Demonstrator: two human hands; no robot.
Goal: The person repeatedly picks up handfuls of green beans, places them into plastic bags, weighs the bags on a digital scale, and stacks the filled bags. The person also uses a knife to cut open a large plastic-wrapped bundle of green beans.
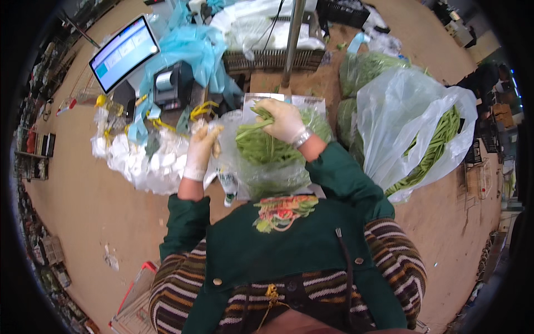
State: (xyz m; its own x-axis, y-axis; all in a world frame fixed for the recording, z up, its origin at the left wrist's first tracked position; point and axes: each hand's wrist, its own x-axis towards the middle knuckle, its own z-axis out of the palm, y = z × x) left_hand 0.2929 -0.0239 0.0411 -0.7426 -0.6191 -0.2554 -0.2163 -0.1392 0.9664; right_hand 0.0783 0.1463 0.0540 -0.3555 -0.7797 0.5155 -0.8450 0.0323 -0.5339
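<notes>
My right hand [283, 120], in a pale thin glove, is closed around a small bunch of green beans [260, 121]. Below it, a clear plastic bag [275, 179] full of green beans lies on a flat metallic plate [251, 102]. My left hand [203, 144], gloved too, is raised to the left of that bag with its fingers curled; whether something thin is between them cannot be told. On the right, a large translucent plastic bag [379, 108] gapes and shows long green beans [431, 150] inside.
A metal pole [293, 46] rises behind the plate. Back left are a screen [124, 53], a label printer [173, 85] and blue plastic bags [194, 50]. White crumpled scraps [146, 167] fill a bag at left. A plastic crate [273, 61] stands behind; filled bags [371, 69] lie right.
</notes>
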